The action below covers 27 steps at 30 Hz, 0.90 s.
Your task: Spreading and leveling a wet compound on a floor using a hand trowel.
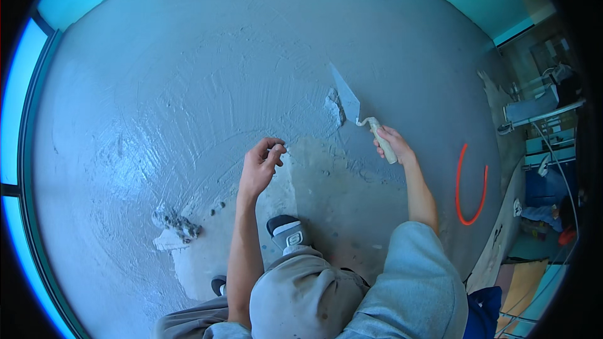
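Observation:
My right hand [392,143] grips the pale handle of a pointed trowel [347,97]. The metal blade points away and a little left, its edge beside a lump of wet mortar [333,108]. To the left, my left hand [260,162] hovers over the border between the fresh mortar [213,94] and the bare floor [326,198]. Its fingers are curled, thumb close to the index finger; whether anything small is between them is hidden.
My sandalled foot [287,231] stands on the bare patch. A rough mortar heap [176,225] lies at its left. Off to the right are a red U-shaped strip [463,213] and cluttered equipment [543,107]. A dark-framed window [28,125] runs along the left.

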Each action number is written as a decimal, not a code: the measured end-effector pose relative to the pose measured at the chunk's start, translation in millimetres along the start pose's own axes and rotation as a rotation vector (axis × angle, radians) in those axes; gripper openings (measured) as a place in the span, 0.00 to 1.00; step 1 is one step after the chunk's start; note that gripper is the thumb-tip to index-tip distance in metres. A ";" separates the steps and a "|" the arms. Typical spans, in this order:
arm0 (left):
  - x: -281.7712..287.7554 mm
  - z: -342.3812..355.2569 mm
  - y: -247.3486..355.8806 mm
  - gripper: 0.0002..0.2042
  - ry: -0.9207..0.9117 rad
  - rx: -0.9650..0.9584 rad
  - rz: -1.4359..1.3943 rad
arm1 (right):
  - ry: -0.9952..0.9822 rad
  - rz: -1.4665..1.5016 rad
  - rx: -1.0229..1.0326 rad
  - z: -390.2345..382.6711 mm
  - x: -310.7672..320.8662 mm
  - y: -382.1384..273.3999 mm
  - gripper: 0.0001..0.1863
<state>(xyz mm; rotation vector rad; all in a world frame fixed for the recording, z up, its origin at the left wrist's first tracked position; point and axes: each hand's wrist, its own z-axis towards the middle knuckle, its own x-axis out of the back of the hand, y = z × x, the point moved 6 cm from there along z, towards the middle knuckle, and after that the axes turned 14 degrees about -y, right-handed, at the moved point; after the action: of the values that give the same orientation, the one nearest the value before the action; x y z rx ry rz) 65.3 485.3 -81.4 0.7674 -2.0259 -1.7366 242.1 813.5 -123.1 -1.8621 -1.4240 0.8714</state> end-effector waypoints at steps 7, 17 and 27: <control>-6.5 7.1 -2.9 0.12 -0.018 0.018 -0.015 | 0.553 -0.899 -0.030 6.8 16.0 -5.4 0.23; 15.8 -3.0 -3.0 0.13 0.049 0.014 -0.039 | 0.626 -0.990 -0.106 12.6 -13.5 -7.4 0.25; 19.5 -3.6 -6.4 0.11 0.044 0.017 -0.046 | 0.232 -0.229 -0.122 1.6 -17.7 -6.1 0.20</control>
<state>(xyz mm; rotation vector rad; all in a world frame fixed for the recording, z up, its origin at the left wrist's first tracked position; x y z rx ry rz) 53.2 470.0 -88.5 0.8568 -2.0115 -1.7136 233.9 797.8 -116.8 -1.7777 -1.5323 0.4507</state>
